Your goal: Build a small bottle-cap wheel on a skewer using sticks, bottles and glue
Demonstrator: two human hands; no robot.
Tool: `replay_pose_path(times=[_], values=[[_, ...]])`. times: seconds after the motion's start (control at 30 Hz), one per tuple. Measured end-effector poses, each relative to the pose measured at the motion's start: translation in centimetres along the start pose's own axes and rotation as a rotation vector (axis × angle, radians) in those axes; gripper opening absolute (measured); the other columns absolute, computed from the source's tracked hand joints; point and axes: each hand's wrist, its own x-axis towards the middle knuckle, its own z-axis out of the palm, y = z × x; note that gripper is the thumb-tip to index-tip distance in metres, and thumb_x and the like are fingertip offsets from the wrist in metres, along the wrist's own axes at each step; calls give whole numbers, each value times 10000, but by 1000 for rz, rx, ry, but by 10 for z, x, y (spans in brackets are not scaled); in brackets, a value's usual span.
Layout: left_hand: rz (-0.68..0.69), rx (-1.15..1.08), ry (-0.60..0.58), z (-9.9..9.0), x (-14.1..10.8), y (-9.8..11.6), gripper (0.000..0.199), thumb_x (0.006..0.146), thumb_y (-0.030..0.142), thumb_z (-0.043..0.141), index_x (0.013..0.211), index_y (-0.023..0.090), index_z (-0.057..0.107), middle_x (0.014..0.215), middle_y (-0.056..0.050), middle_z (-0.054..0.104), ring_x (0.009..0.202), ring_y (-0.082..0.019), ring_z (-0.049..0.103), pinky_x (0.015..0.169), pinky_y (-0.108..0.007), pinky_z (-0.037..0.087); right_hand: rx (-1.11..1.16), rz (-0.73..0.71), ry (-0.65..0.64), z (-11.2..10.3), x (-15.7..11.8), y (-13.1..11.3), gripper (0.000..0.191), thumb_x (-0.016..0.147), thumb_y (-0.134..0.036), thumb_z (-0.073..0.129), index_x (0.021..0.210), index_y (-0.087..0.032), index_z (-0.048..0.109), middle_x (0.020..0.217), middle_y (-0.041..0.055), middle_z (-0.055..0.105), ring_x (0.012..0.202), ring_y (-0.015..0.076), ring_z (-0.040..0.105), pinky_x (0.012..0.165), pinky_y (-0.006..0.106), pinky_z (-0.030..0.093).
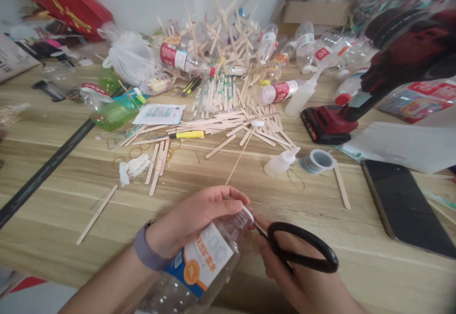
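My left hand [210, 209] wraps round the neck of a clear plastic bottle [228, 276], which lies tilted toward me with its mouth pointing away to the right. The bottle carries a white, blue and orange label [199, 261], and a white ring or cap [248, 213] sits at its mouth. In my right hand [285, 261] is a pair of black-handled scissors [302, 247], their metal blades touching or very close to the white rim. The blade tips are hidden behind the bottle's mouth. A purple band [147, 250] is round my left wrist.
Craft sticks [228, 124] lie heaped across the middle, with bottles behind. A yellow-handled knife [188, 134], a small squeeze bottle [281, 162], a spool [318, 161] and a phone [406, 204] lie nearer. A red cordless power tool [331, 126] stands at right.
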Motion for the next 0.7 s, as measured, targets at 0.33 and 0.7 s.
replay_pose_path(times=[0.33,0.7], values=[[11,-11,12,4,-1,3,330,715,333,779,935,137,631,841,-65,720,703,-137,666,669,-244,469,12,32,21,3,-3,-1,255,958,-196,449,1151,-155,611,565,-50,552,434,95,532,442,188,435],[21,-46,-18,4,0,1,343,708,345,789,927,138,623,876,-84,719,746,-161,674,696,-264,481,33,74,52,0,0,-1,200,958,-228,456,1046,-178,628,516,-53,523,416,105,517,413,201,402]])
